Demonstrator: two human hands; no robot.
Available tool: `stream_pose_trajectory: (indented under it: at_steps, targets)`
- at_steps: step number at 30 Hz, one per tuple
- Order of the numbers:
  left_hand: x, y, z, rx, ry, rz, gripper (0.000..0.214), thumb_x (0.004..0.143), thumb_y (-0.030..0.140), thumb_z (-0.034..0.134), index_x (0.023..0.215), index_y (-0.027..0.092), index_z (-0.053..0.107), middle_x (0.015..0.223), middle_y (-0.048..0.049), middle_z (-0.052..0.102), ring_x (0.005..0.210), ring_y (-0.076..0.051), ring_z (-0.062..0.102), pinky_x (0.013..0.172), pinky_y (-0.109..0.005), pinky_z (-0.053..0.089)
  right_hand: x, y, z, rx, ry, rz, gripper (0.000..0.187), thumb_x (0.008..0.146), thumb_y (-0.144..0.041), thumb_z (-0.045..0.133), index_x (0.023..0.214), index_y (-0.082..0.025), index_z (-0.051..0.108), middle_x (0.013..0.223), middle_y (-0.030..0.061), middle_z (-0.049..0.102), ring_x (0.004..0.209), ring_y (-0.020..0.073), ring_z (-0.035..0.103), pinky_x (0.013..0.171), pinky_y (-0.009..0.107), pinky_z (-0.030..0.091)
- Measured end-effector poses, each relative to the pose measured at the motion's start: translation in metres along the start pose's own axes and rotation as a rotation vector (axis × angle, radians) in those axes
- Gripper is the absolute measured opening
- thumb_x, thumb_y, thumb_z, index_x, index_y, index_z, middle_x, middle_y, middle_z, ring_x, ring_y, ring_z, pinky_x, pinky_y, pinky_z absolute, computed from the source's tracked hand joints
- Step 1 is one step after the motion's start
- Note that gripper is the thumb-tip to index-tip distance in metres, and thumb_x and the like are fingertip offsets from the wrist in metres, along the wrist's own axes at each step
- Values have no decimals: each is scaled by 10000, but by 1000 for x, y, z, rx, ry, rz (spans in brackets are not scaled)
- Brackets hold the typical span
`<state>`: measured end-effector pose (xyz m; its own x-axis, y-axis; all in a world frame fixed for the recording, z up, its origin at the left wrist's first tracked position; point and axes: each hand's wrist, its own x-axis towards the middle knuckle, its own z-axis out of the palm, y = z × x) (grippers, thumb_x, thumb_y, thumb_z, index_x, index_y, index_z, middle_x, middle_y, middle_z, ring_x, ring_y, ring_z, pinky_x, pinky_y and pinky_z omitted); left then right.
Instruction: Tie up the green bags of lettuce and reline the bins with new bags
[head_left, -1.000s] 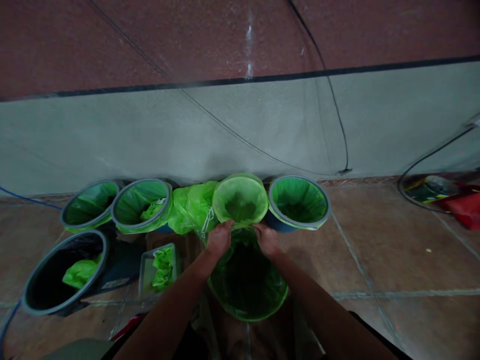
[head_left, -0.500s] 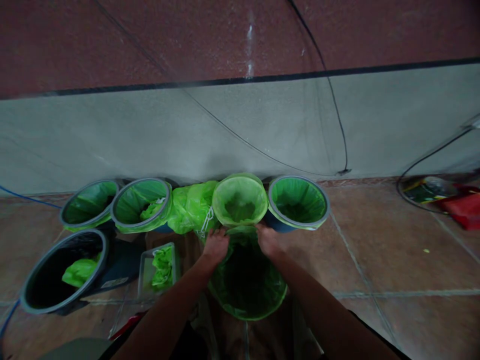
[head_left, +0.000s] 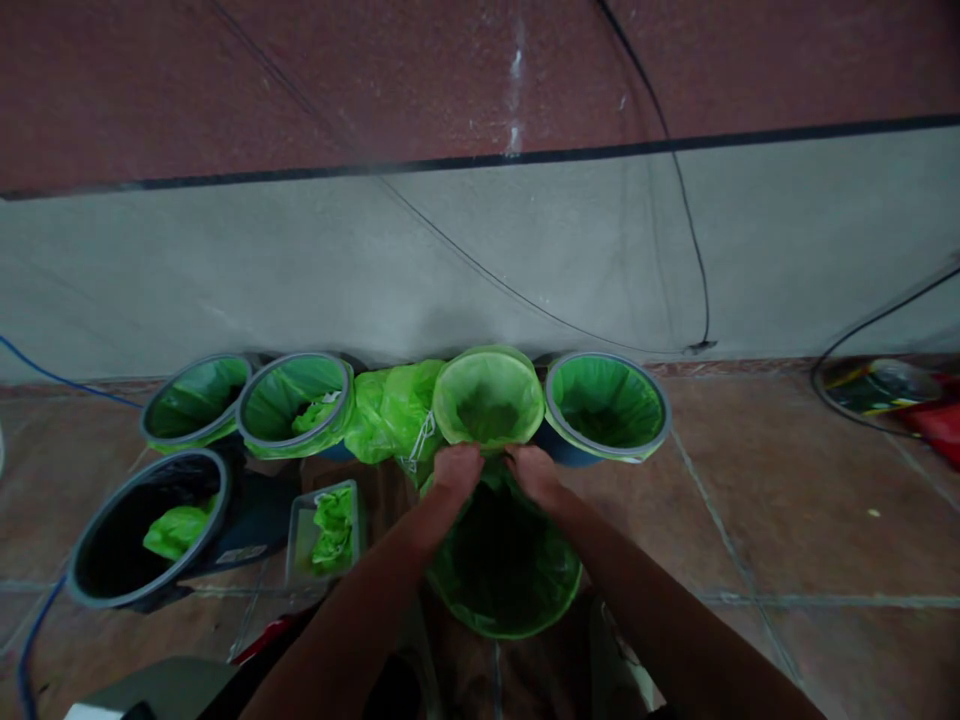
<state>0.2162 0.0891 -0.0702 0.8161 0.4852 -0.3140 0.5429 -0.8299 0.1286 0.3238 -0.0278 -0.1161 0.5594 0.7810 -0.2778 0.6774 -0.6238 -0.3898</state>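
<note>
In front of me, between my legs, stands a round bin [head_left: 504, 610] with a translucent green bin liner [head_left: 551, 575] spread over its rim. My left hand [head_left: 458, 468] is at the far side of that rim, fingers closed on the liner's edge. Close beside it, my right hand [head_left: 531, 470] also pinches the liner at the far rim. The fingertips are partly hidden from above. Just past both hands, a second bin with a pale green liner [head_left: 489, 397] stands against the wall. The near bin's inside is dark.
Lined bins stand along the wall, left [head_left: 296, 405] and right [head_left: 607, 405]. Bunched green bags [head_left: 394, 410] lie between them. A dark bin [head_left: 94, 545] lies tilted at left, near a clear plastic box [head_left: 296, 560]. A black cable [head_left: 821, 390] loops at right.
My hands have moved inward along the far rim and are now closer together. The view has shifted slightly, so the bins appear a little further right.
</note>
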Motion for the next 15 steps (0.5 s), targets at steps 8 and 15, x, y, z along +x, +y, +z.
stream_pose_trajectory:
  at_steps: [8, 15]
  targets:
    - [-9, -14, 11, -68, 69, -5, 390, 907, 248, 575, 1289, 171, 591, 1244, -126, 690, 1177, -267, 635, 1012, -396, 478, -7, 14, 1, 23, 32, 59, 255, 945, -280, 532, 1026, -201, 760, 1018, 89, 770, 961, 209, 696, 818, 263, 455]
    - [-25, -53, -1, -329, 145, -112, 553, 855, 293, 653, 1380, 188, 514, 1361, -112, 640, 1231, -243, 610, 1057, -357, 458, -85, 42, 15, 88, 148, 370, 365, 983, -327, 420, 1028, -161, 742, 898, 122, 752, 811, 221, 693, 671, 286, 433]
